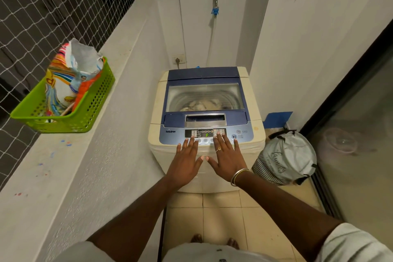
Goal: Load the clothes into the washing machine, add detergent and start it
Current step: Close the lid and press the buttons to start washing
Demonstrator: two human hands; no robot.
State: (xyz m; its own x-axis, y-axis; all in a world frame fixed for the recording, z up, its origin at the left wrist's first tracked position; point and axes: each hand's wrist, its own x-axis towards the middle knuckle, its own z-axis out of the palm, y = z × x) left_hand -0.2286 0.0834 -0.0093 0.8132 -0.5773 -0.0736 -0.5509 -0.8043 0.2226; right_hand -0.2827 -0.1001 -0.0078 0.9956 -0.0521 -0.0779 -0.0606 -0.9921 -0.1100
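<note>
A cream top-loading washing machine (258,132) with a blue lid stands against the far wall. Its lid (204,74) is down, and pale clothes (204,104) show through the clear window. The control panel (204,133) has a lit green display. My left hand (186,159) and my right hand (226,154) are held flat, fingers spread, over the machine's front edge, fingertips at the panel's lower buttons. Neither hand holds anything. A detergent bag (70,76), torn open, stands in a green basket (93,110) on the ledge to the left.
A grey laundry bag (285,157) sits on the floor right of the machine, by a glass sliding door (361,134). A tap with a hose (215,10) and a wall socket (178,60) are behind the machine. Netting (42,17) covers the opening on the left.
</note>
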